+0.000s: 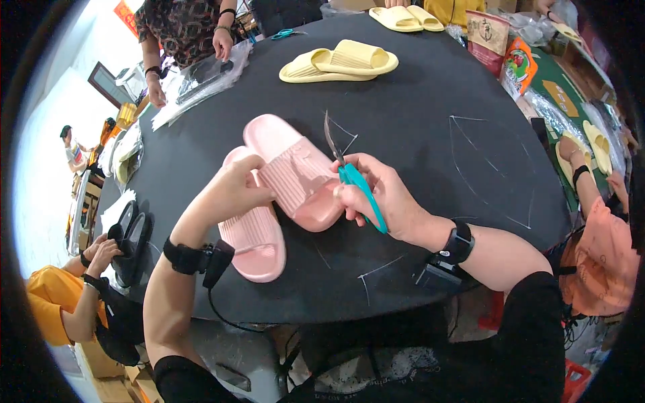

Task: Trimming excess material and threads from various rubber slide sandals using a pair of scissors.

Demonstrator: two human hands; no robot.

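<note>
A pair of pink slippers lies before me on the dark table. My left hand (238, 191) is closed over the left pink slipper (259, 252), thumb and fingers bent around its strap area; the fingertips are partly hidden. The right pink slipper (292, 171) lies at an angle beside it, its far end pointing up and left. My right hand (386, 195) grips teal-handled scissors (363, 191) at the right slipper's edge. Their metal blades point away from me, above the table.
Thin white strands (470, 138) lie scattered on the dark round table (416, 134). Yellow slippers (339, 62) sit farther back, and other scissors (285, 33) near the far edge. One co-worker handles clear plastic bags (201, 84); another, at left, handles black slippers (131, 248).
</note>
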